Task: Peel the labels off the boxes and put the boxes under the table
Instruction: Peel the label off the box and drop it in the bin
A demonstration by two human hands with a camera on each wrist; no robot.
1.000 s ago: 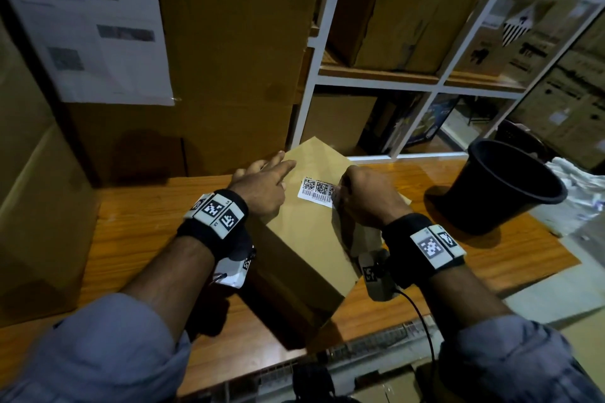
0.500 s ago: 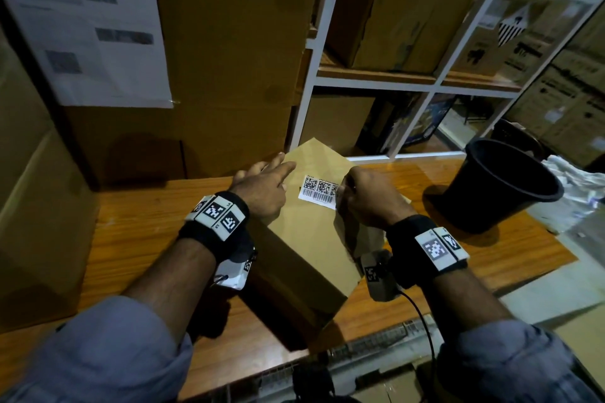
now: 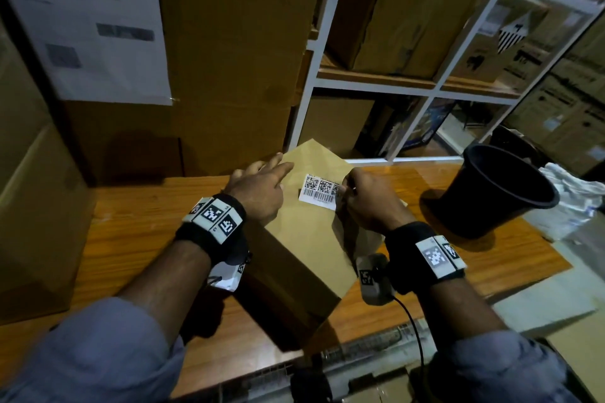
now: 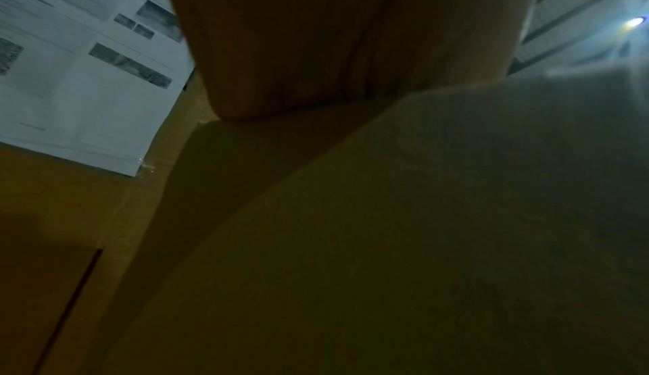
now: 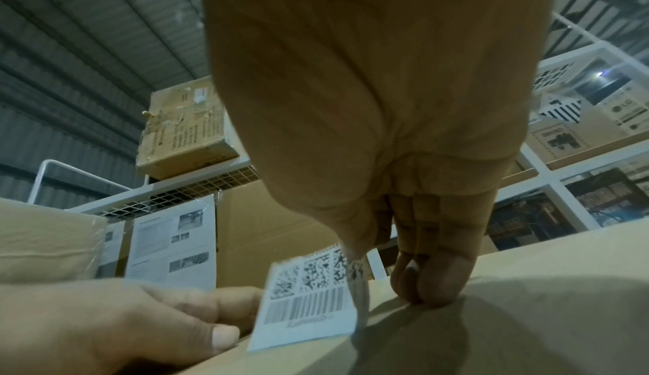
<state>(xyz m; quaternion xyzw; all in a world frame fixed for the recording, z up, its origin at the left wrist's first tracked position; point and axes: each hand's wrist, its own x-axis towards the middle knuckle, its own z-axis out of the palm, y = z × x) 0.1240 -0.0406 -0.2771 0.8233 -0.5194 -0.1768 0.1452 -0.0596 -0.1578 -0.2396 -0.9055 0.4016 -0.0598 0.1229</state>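
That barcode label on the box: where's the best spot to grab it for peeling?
Its right edge, coming from the right. There the label already stands lifted off the box, pinched by the right hand, while its left part looks stuck down. The left hand steadies the box.

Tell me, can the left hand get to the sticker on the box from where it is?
Probably yes. The left hand lies flat on the box beside the label, with bare cardboard between them. But the right hand already pinches the label's edge and lifts it.

Matt cardboard box (image 3: 304,239), paper label (image 3: 319,191) (printed), glossy wood table (image 3: 131,222).
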